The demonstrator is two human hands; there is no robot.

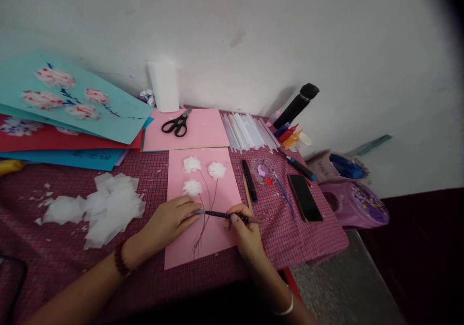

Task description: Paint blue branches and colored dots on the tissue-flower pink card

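My right hand [246, 233] is closed round a slim dark marker [217, 214] with a brownish end. The fingers of my left hand [174, 219] are closed at the marker's grey end, over a sheet of pink paper [224, 233]. Three fluffy white tissue flowers [192, 164] sit on the upper part of that sheet. Thin brown drawn stems [206, 219] run down from them and come together near the bottom. A black pen [249, 180] lies along the sheet's right edge, beside a thin wooden stick [247, 194].
Tissue pieces [112, 209] lie left, below painted flower cards [79, 98]. Scissors [177, 124] rest on stacked pink paper [206, 127]. White sticks [250, 131], a paint palette [264, 170], a paintbrush [284, 194], a cutter [299, 165] and a phone [305, 197] lie at the right.
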